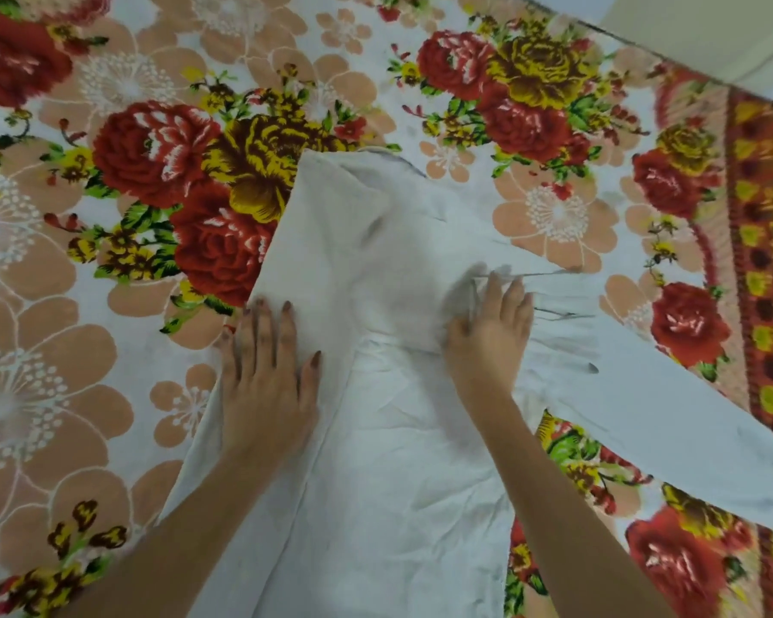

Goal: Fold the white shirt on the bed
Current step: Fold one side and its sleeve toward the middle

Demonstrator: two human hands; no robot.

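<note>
The white shirt [389, 443] lies spread on the bed's floral blanket [121, 278], running from the near edge up to the middle. Its left side is folded inward, giving a straight slanted edge. One long sleeve [670, 412] stretches out to the right. My left hand [268, 372] presses flat on the folded left part, fingers straight. My right hand [492, 332] rests flat on the shirt's middle, near where the sleeve starts, with creases gathered round its fingers.
The blanket's dark red patterned border [764, 243] runs down the right side. Beyond the bed's far right corner, pale floor [706, 24] shows.
</note>
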